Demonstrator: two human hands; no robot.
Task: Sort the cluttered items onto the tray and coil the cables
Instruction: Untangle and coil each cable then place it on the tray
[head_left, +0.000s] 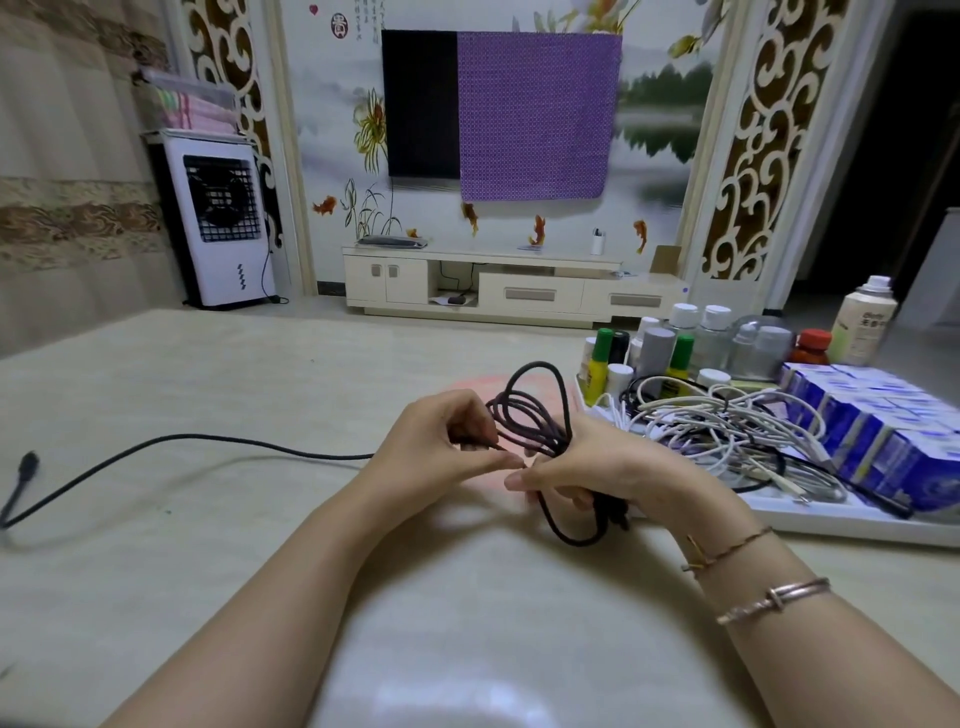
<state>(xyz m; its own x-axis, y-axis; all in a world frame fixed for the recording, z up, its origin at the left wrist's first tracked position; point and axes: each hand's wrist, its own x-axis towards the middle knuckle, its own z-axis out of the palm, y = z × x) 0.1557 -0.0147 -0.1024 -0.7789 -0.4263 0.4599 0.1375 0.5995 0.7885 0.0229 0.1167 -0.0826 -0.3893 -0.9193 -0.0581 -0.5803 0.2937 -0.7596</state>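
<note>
A pale table (208, 519) fills the near part; far behind stand a TV cabinet (514, 291) and a white fan (221, 228). On the right, a white tray (857, 525) holds bottles (701, 338), blue boxes (883, 431) and white cables (727, 426). The left hand (441, 441) pinches the dark cable (530, 415); the right hand (597, 467) has its fingers curled around the cable's coil, in the middle above the table. The cable's free end trails to the left.

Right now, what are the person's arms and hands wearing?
Both forearms are bare, with no sleeves or gloves in view. The left hand and its wrist carry nothing. The right hand has two pieces at the wrist: a thin gold-toned chain bracelet and, further up the arm, a thicker rose-gold bangle with a small knot-like clasp.
</note>
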